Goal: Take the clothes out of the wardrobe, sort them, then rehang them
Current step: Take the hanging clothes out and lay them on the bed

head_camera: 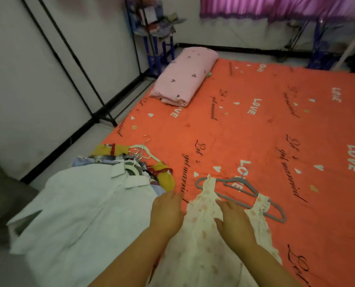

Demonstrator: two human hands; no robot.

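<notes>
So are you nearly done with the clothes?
Not yet. Done: clothes are out and lying on the bed, with a white shirt on top of a pile. In hand: both hands, left and right, lie flat on a small dress beside its grey hanger. Left: the rest of the sorting, and all the rehanging.

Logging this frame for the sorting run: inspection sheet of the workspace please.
Surface: orange bedspread, mostly bare.
Job's things: cream floral dress flat, grey hanger at its straps; white shirt atop a pile of hangered clothes.
Clutter: pink pillow.
Grippers: left hand and right hand open, palms down on the dress.
Cables: thin wires on far wall.
Surroundings: black-framed wardrobe, purple curtain, cluttered blue rack.
</notes>
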